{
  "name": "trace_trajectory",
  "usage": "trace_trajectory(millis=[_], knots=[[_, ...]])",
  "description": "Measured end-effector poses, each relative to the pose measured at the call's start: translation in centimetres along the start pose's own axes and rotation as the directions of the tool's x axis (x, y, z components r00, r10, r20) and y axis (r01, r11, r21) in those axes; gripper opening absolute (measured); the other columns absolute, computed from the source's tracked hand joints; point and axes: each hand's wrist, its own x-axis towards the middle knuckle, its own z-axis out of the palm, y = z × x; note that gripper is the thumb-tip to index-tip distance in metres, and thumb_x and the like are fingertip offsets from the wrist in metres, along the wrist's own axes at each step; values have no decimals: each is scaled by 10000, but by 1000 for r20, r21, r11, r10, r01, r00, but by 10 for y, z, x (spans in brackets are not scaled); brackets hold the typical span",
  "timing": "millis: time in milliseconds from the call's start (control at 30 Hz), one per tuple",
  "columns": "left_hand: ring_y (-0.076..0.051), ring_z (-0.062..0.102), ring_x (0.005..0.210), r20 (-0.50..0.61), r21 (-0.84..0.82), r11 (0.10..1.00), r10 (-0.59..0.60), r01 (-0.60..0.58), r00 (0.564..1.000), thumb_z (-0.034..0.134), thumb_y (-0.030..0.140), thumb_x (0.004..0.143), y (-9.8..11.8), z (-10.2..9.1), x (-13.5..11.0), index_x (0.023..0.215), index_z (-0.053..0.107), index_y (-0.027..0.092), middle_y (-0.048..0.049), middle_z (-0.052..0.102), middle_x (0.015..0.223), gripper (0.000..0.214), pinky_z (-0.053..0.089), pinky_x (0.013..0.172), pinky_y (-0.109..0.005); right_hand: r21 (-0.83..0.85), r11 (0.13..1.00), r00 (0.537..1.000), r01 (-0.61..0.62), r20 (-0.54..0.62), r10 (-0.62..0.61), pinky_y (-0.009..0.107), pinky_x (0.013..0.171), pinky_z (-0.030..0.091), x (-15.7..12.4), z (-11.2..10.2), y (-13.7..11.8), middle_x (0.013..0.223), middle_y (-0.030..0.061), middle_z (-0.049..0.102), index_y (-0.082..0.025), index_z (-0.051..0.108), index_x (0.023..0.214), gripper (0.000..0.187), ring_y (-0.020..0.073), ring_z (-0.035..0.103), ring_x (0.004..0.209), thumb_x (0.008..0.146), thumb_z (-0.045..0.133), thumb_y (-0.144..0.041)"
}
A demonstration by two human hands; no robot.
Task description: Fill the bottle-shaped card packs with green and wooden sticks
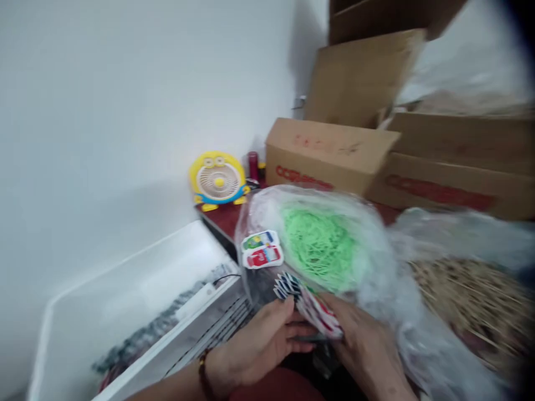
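Between my left hand (261, 340) and my right hand (368, 348) is a fanned stack of small printed cards (315, 312), with white edges and red and green parts. My left thumb presses on the near end of the stack, its fingers curled underneath. From the other side, my right hand grips the red end; its fingertips are partly hidden. A similar card (262, 249) with a green and a red bottle-like shape lies just beyond the stack, at the rim of a clear plastic bag (267, 203). Inside that bag are bright green thin sticks or strips (320, 242).
Left of my hands stands a white bin (54, 312) with blurred bundled items inside. A yellow cartoon-shaped fan (219, 181) sits on the dark red table (223, 220) by the wall. Cardboard boxes (330, 147) stand behind, and thin wooden sticks (472, 298) lie at right.
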Motion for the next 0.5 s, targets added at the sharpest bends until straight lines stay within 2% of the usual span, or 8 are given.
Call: trace_trajectory(millis=[67, 133, 267, 300, 367, 400, 433, 500], knots=[[-253, 615, 1072, -90, -173, 985, 11, -26, 996, 470, 542, 887, 12, -6, -10, 1129, 610, 196, -107, 662, 1144, 445, 471, 919, -395, -60, 969, 970, 242, 14, -241, 351, 785, 498, 18, 16, -24, 1133, 57, 695, -259, 593, 1199, 514, 254, 662, 956, 734, 444, -98], [-257, 644, 1015, -238, -286, 957, -20, -50, 971, 533, 502, 859, 17, -21, -18, 1067, 641, 162, -112, 702, 1047, 412, 488, 891, -383, -82, 903, 907, 421, 23, -421, 374, 802, 469, 34, 35, -49, 1107, 67, 704, -237, 606, 1156, 490, 261, 651, 955, 738, 422, -61], [-234, 696, 792, -548, -292, 935, 9, -201, 837, 621, 168, 729, 11, -60, -34, 890, 672, 94, -125, 735, 852, 184, 531, 771, -339, -15, 801, 797, 599, 112, -593, 395, 802, 442, 59, 73, -93, 1038, 81, 712, -215, 621, 1083, 404, 262, 638, 902, 759, 446, -49], [-228, 698, 760, -618, -231, 941, 56, -249, 784, 609, 125, 704, 9, -71, -39, 883, 674, 84, -129, 737, 847, 195, 537, 751, -333, 11, 795, 787, 606, 135, -602, 407, 825, 436, 65, 83, -104, 1045, 83, 707, -215, 621, 1084, 394, 264, 630, 918, 765, 457, -51], [-220, 702, 737, -754, 1, 969, 164, -248, 636, 585, 117, 715, 12, -97, -50, 905, 678, 76, -134, 741, 868, 216, 551, 724, -328, 67, 786, 770, 614, 165, -616, 452, 914, 407, 76, 102, -123, 1137, 96, 674, -210, 602, 1143, 417, 285, 594, 1029, 776, 473, -60], [-219, 705, 743, -809, 152, 972, 226, -179, 543, 569, 132, 743, 16, -112, -58, 923, 680, 71, -138, 742, 886, 220, 556, 716, -326, 91, 783, 766, 616, 166, -622, 478, 961, 381, 80, 111, -130, 1211, 105, 639, -203, 580, 1192, 447, 300, 558, 1106, 778, 478, -66], [-212, 707, 729, -856, 319, 948, 292, -9, 425, 551, 156, 777, 22, -131, -67, 912, 685, 72, -133, 744, 874, 207, 561, 688, -313, 114, 781, 765, 615, 156, -625, 497, 995, 359, 83, 119, -136, 1277, 114, 598, -195, 556, 1235, 476, 311, 516, 1174, 780, 483, -76], [-215, 705, 728, -900, 373, 921, 329, 114, 285, 542, 189, 825, 39, -173, -92, 932, 680, 57, -139, 741, 862, 218, 558, 669, -311, 148, 785, 773, 602, 140, -619, 504, 1013, 359, 86, 133, -138, 1354, 127, 532, -184, 530, 1278, 503, 321, 462, 1243, 783, 495, -103]])
